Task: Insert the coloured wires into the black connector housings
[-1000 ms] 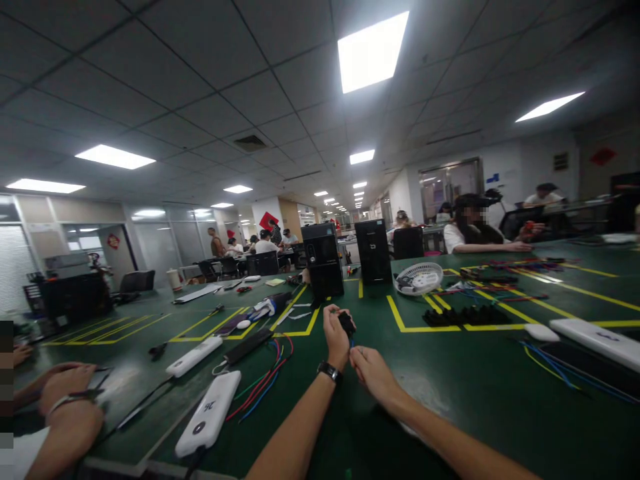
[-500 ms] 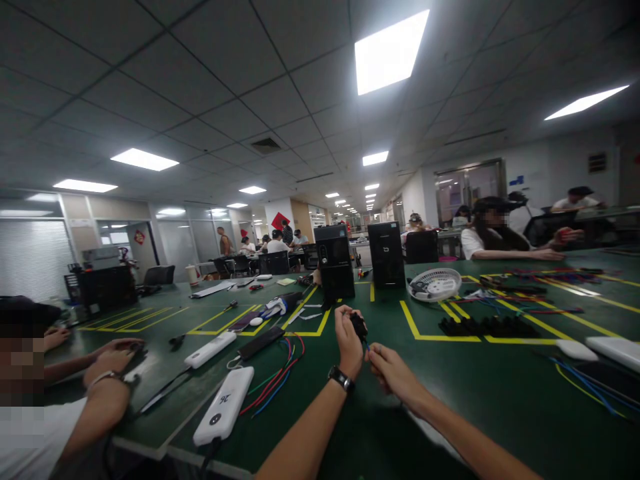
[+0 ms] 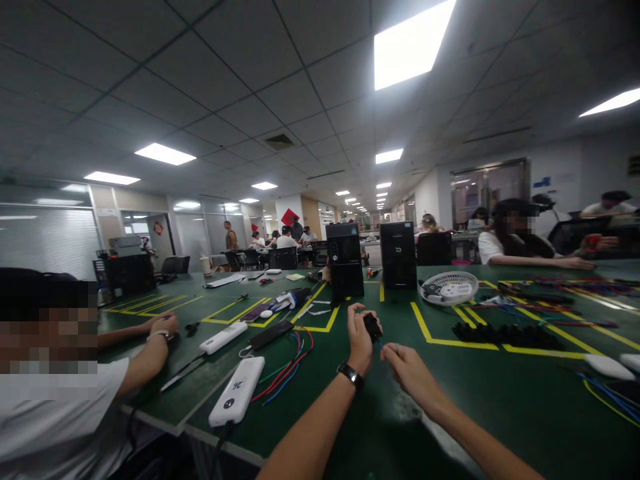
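Over the green table, my left hand [image 3: 361,335] is wrapped round a small black part [image 3: 371,327], whose exact kind I cannot make out. My right hand [image 3: 403,364], just to the right and lower, pinches a thin blue wire [image 3: 382,346] close to the underside of that part. Whether the wire's end sits inside the black part is too small to tell. On the table left of my forearm lie loose red, green and blue wires [image 3: 285,377]. A row of similar black pieces [image 3: 505,335] lies to the right.
Two black boxes [image 3: 399,257] stand ahead beside a white round basket [image 3: 449,288]. White power banks [image 3: 237,392] with cables lie on the left. A co-worker [image 3: 55,373] sits close on my left; another person [image 3: 520,233] sits across at the right. Yellow tape [image 3: 463,344] marks the tabletop [image 3: 320,413].
The whole view has swung a little left, so things appear shifted right. The left co-worker leans further in, with the arm reaching forward. Both my hands keep their grips.
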`<state>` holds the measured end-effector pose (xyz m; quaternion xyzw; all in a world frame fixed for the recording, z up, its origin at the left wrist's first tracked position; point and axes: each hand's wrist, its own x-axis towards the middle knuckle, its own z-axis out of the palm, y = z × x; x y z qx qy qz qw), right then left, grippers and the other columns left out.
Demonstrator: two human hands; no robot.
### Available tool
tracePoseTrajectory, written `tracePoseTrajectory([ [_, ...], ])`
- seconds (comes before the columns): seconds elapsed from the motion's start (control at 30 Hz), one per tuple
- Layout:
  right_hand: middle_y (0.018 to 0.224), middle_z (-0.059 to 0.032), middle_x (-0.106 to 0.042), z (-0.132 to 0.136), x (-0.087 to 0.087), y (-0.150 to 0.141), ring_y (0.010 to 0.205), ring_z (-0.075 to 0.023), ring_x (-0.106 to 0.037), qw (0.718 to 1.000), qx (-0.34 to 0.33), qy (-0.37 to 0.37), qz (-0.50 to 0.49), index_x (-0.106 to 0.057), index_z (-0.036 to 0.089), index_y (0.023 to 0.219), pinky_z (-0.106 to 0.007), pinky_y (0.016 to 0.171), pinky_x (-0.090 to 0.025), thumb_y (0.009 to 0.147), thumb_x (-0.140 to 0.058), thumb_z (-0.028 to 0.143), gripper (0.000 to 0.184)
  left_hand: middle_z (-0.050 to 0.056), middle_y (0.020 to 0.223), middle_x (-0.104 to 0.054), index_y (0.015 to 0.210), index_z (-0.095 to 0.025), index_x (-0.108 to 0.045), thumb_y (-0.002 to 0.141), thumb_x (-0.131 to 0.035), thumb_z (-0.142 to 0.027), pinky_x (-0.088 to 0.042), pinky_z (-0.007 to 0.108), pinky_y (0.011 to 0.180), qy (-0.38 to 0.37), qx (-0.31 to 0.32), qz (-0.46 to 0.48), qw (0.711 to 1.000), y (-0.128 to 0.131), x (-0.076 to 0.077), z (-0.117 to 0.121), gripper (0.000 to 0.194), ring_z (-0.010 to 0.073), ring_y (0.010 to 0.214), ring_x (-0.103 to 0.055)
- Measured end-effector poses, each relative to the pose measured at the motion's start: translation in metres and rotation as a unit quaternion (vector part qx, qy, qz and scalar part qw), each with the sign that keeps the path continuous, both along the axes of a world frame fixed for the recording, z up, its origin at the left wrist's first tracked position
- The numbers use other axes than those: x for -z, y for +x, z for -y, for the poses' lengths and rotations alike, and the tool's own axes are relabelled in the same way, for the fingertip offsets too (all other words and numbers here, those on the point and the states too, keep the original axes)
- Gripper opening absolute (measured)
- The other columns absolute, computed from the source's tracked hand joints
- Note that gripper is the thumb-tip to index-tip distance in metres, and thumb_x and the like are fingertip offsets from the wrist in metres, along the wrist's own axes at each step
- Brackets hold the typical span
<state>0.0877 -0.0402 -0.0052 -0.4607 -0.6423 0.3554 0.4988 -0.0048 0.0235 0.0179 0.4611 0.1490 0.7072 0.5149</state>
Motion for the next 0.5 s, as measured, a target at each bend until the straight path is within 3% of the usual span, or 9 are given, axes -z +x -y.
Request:
tracePoseTrajectory([
  [0.17, 0.047, 0.0075, -0.032, 0.0, 0.009, -0.011, 0.041, -0.0087, -0.031, 1.0, 0.002, 0.02, 0.006, -0.047, 0.02, 0.069, -0.021, 0.041, -0.024, 0.085, -0.043, 0.047, 0.032, -0.001, 0.073, -0.055, 0.099, -0.024, -0.036, 0.084, -0.045, -0.036, -0.042, 0.021, 0.051, -0.018, 0.018, 0.036, 0.999, 0.005, 0.002, 0.0, 0.021, 0.0102, 0.056, -0.053],
  [0.37, 0.045, 0.0075, -0.031, 0.006, -0.009, 0.004, 0.04, -0.0091, -0.031, 1.0, 0.017, 0.004, 0.014, -0.056, 0.017, 0.076, -0.021, 0.041, -0.023, 0.086, -0.04, 0.046, 0.035, 0.0, 0.075, -0.055, 0.096, -0.022, -0.04, 0.088, -0.041, -0.041, -0.042, 0.021, 0.051, 0.064, -0.039, -0.044, 0.996, -0.005, -0.004, 0.001, 0.021, 0.009, 0.055, -0.051],
  [0.5, 0.048, 0.0066, -0.033, 0.006, -0.005, 0.0, 0.041, -0.0089, -0.032, 0.999, 0.014, 0.019, 0.027, -0.054, 0.018, 0.073, -0.022, 0.041, -0.023, 0.087, -0.041, 0.045, 0.033, 0.0, 0.076, -0.055, 0.097, -0.023, -0.038, 0.086, -0.044, -0.038, -0.043, 0.022, 0.052, 0.015, -0.016, 0.011, 1.0, 0.0, -0.005, 0.005, 0.019, 0.0105, 0.059, -0.054],
])
